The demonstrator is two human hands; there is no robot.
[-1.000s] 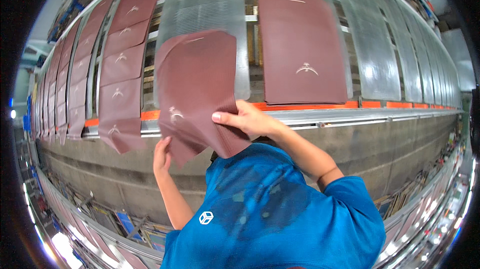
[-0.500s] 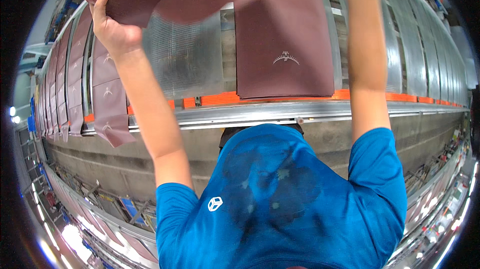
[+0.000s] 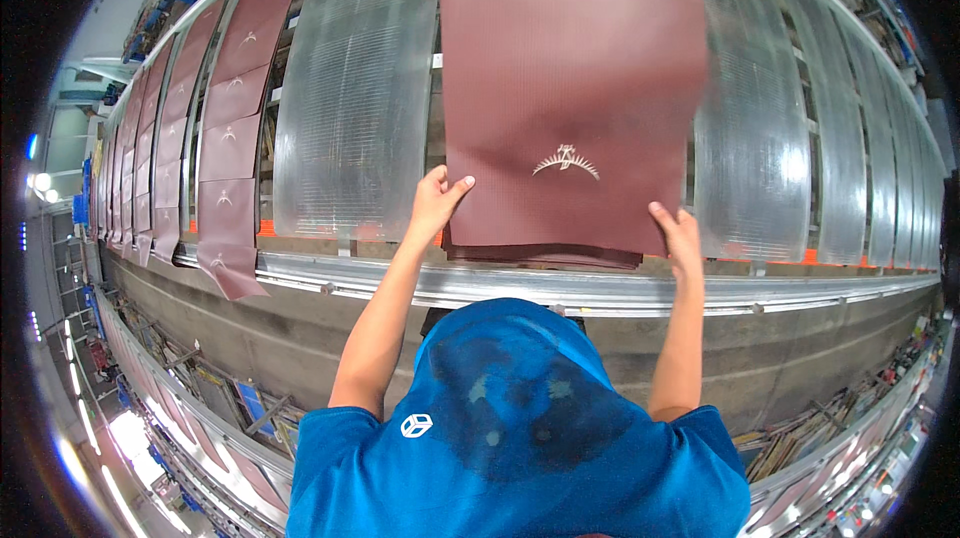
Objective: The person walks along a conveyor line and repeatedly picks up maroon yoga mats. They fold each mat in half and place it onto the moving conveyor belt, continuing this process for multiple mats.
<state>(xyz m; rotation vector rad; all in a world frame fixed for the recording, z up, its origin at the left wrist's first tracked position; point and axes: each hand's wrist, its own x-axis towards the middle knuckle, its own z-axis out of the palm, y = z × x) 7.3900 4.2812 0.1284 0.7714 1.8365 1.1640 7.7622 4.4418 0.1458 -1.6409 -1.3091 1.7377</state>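
The left hand (image 3: 436,203) and right hand (image 3: 677,235) grip a maroon sheet (image 3: 570,68) near its closer corners (pale emblem (image 3: 566,164) facing up) over a stack (image 3: 540,256). Glassy panels (image 3: 345,98) flank it, overlapping sheets (image 3: 230,143) lying over to the left.

free: over grey panel (image 3: 350,128), centre-left; obstacles: maroon sheet (image 3: 570,78), centre; near-edge rail (image 3: 500,288)

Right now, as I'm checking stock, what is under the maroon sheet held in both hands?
Below the held sheet, edges of more maroon sheets show. Their faces and whatever lies underneath are covered.
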